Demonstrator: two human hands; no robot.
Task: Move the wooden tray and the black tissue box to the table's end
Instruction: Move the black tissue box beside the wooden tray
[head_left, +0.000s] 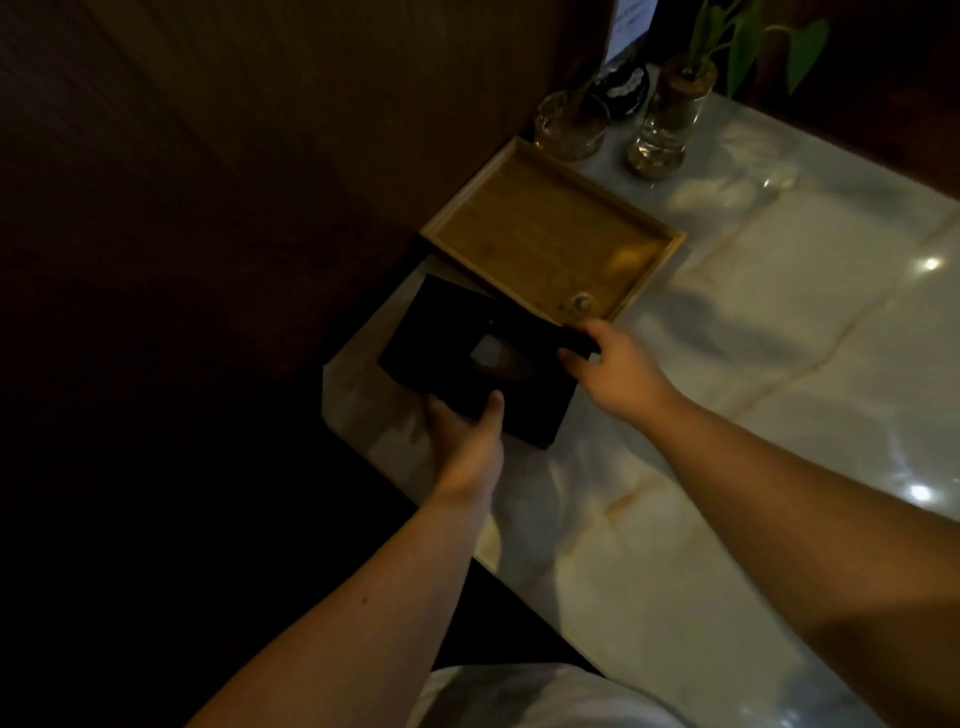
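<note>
The black tissue box (457, 338) lies at the left corner of the pale marble table (779, 322), a bit of tissue showing in its oval slot. My left hand (467, 441) grips its near edge, thumb on top. My right hand (618, 371) holds its right end. Just beyond the box, touching or nearly touching it, sits the shallow wooden tray (550, 228), with only a small round object near its front corner.
A dark wooden wall (260, 156) runs along the table's left side. Behind the tray stand a short glass (571, 124), a dark round dish (623, 88) and a glass vase holding a green plant (670, 114). Marble stretches off to the right.
</note>
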